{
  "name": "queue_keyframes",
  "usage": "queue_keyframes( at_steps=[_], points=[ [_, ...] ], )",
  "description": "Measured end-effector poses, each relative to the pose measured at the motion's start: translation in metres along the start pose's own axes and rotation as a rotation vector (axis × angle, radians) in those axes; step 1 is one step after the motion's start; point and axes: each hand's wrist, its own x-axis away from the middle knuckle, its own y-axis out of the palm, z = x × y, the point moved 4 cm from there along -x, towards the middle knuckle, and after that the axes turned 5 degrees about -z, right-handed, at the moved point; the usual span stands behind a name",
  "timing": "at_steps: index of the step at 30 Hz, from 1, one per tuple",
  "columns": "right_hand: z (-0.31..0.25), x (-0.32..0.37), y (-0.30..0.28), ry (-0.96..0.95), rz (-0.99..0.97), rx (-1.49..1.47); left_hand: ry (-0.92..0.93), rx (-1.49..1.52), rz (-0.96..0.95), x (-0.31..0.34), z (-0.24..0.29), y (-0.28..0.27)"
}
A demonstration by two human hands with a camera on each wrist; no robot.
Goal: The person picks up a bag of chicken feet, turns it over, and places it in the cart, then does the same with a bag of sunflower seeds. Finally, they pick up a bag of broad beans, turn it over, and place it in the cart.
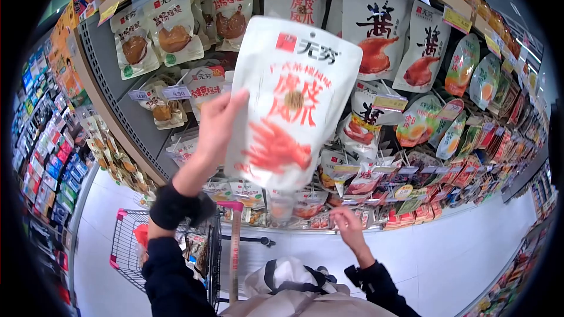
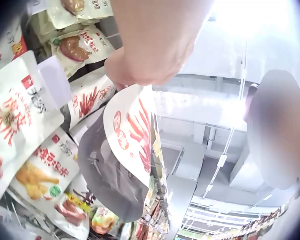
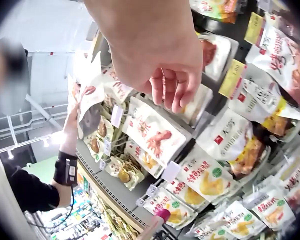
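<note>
A large white pouch with red lettering and chicken feet printed on it is held up in front of the shelf by my left hand, which pinches its left edge. In the left wrist view the hand grips the rim of the pouch, whose grey underside shows. My right hand holds nothing, low and to the right of the pouch; in the right wrist view this hand has loosely bent, hanging fingers, with shelved pouches behind it.
Hanging snack pouches and price tags fill the curved shelf ahead. A wire cart with a pink-ended handle and goods inside stands at the lower left. Another shelf runs along the far left.
</note>
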Motion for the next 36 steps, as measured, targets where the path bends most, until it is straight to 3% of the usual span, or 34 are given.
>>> queue_keyframes(
  at_steps=[2, 4, 8, 17, 20, 23, 24, 26, 28, 29, 30, 31, 32, 33, 36],
  points=[
    [-0.018, -0.02, -0.003, -0.063, -0.044, -0.098, -0.096, 0.118, 0.028, 0.028, -0.011, 0.01],
    [-0.047, -0.036, -0.003, -0.06, -0.097, -0.26, -0.074, 0.171, 0.038, 0.049, -0.021, 0.019],
    [-0.093, -0.055, -0.002, -0.203, -0.027, -0.379, -0.138, 0.255, 0.065, 0.074, -0.032, 0.036],
    [-0.106, -0.061, -0.001, -0.161, 0.127, -0.528, -0.333, 0.641, 0.069, 0.091, -0.072, 0.048],
    [-0.106, -0.055, -0.003, -0.169, 0.147, -0.48, -0.4, 0.655, 0.026, 0.092, -0.078, 0.051],
    [-0.127, -0.041, -0.002, -0.145, 0.297, -0.443, -0.362, 0.484, -0.026, 0.089, -0.092, 0.053],
    [-0.137, -0.034, -0.004, -0.222, 0.363, -0.279, -0.163, 0.333, 0.008, 0.088, -0.075, 0.057],
    [-0.157, -0.025, -0.007, -0.381, 0.501, 0.055, 0.068, -0.118, -0.054, 0.099, -0.053, 0.061],
    [-0.179, -0.022, 0.003, -0.633, 0.495, 0.417, 0.067, 0.127, -0.336, 0.113, -0.039, 0.078],
    [-0.19, -0.023, 0.011, -0.726, 0.366, 0.579, -0.024, 0.356, -0.398, 0.12, -0.027, 0.089],
    [-0.191, -0.027, 0.021, -0.628, 0.208, 0.732, -0.121, 0.584, -0.454, 0.128, -0.017, 0.099],
    [-0.188, -0.027, 0.03, -0.687, 0.249, 0.787, -0.077, 0.494, -0.469, 0.134, -0.025, 0.101],
    [-0.18, -0.028, 0.04, -0.749, 0.292, 0.841, 0.012, 0.478, -0.367, 0.137, -0.023, 0.105],
    [-0.169, -0.029, 0.046, -0.655, 0.311, 0.729, -0.085, 0.412, -0.299, 0.137, -0.027, 0.103],
    [-0.164, -0.031, 0.059, -0.827, 0.28, 0.942, -0.229, 0.32, -0.149, 0.135, -0.043, 0.096]
  ],
)
